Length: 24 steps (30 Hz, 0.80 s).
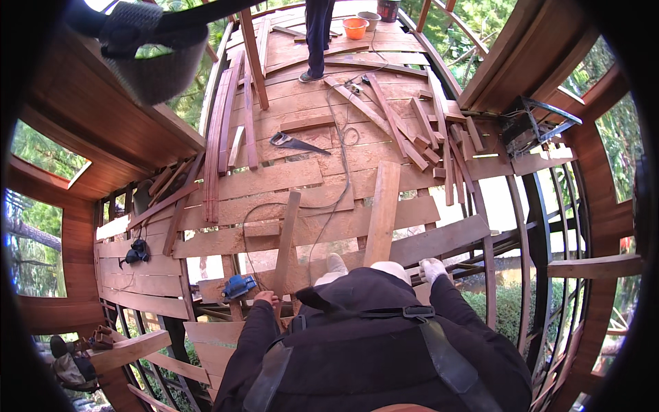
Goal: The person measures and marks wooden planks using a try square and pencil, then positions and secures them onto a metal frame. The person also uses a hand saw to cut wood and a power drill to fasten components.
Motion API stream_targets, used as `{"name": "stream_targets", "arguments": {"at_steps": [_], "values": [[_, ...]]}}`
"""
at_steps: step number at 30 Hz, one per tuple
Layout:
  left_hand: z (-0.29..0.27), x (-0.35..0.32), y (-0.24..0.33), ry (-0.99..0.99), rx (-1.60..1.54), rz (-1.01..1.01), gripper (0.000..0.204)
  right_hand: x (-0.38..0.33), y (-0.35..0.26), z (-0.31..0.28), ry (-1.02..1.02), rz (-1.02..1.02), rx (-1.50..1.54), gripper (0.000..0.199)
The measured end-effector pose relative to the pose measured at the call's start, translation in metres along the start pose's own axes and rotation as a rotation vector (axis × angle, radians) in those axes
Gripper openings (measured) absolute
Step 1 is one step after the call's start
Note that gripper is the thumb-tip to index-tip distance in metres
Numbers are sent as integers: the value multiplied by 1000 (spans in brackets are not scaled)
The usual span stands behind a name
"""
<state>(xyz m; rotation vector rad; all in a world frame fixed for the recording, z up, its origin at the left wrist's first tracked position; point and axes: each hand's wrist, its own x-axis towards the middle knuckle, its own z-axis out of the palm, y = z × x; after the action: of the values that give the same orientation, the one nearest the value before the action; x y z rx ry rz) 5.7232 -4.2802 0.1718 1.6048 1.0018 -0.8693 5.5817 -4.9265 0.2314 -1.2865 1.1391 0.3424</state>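
Note:
My left hand [266,297], bare, has its fingers curled at the near end of a narrow wooden board [287,237] that slants away from me. Just left of that hand rests a blue power tool [239,287], which looks like an electric planer. My right hand [431,269], in a white glove, is closed beside my right knee, near the end of a grey-brown plank [443,240]; what it holds, if anything, is hidden. A wider board [382,213] points away from between my knees. Part of my lap is covered by my dark clothing and straps.
Wide gaps open between floor planks and joists [522,247] at right. A handsaw [298,143], a power cord [348,175] and loose boards [395,113] lie ahead. Another person's leg [316,41] stands farther off near an orange bucket [355,28]. A metal-framed machine [532,127] is at right.

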Motion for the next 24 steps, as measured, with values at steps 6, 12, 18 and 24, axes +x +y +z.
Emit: {"name": "stream_targets", "arguments": {"at_steps": [6, 12, 18, 24], "values": [[1, 29, 131, 37, -92, 200, 30, 24, -30, 39, 63, -86, -360, 29], [89, 57, 194, -122, 0, 209, 29, 43, -45, 49, -52, -5, -556, 47], [204, 129, 278, -289, 540, 405, 34, 109, -156, 33, -125, 225, -725, 40], [299, 158, 501, -394, 416, 305, 36, 318, -306, -14, -11, 147, 31, 27]]}}
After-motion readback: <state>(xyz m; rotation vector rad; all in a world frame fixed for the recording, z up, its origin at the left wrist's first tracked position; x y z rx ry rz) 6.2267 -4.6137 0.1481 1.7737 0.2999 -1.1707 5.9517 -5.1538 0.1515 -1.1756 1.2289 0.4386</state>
